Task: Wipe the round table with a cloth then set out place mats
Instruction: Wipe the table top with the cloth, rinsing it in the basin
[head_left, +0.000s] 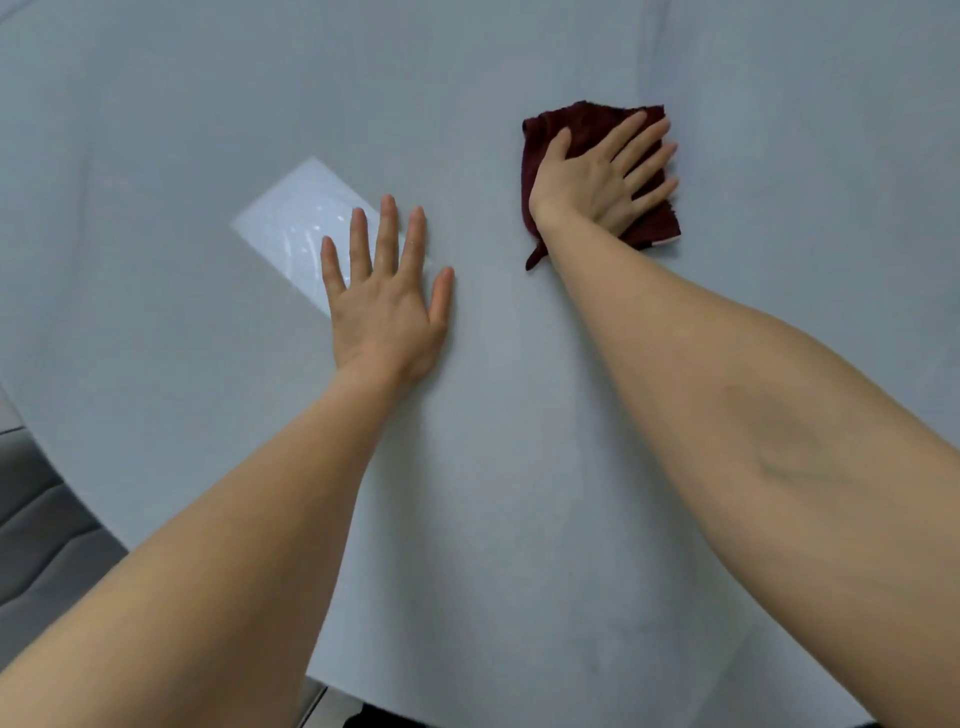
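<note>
Pale grey table (519, 519) is filling nearly the whole frame; its curved near edge is running along the lower left, with a strip of grey floor (47, 530) showing beyond it at the lower-left corner.

Both forearms are reaching up from the bottom of the frame.

Left hand (387, 301), centre-left: lying flat on the bare top, fingers straight and spread, gripping nothing. Looks to be bracing the body.

Bright rectangular reflection (306, 228) is sitting just beyond its fingertips, with faint streaks showing inside it.

Right hand (597, 176), upper right of centre: pressing flat on a dark red cloth (550, 130), fingers extended and slightly fanned, not curled round it. Cloth is lying bunched under the palm, one tail trailing out by the wrist.

No place mats in view; wiping appears to be underway.

Risks, as judged:
- Flat-palm pressure only, so the cloth could be slipping out or rolling up on a fast stroke.
- Trailing tail could be dragging smears behind.
- Bare left palm could be leaving prints on wiped areas.
- Streaks suggest damp patches; mats laid too soon could be trapping moisture.
- Far reach with weight on one braced hand; a slick top could be letting it slide.
</note>
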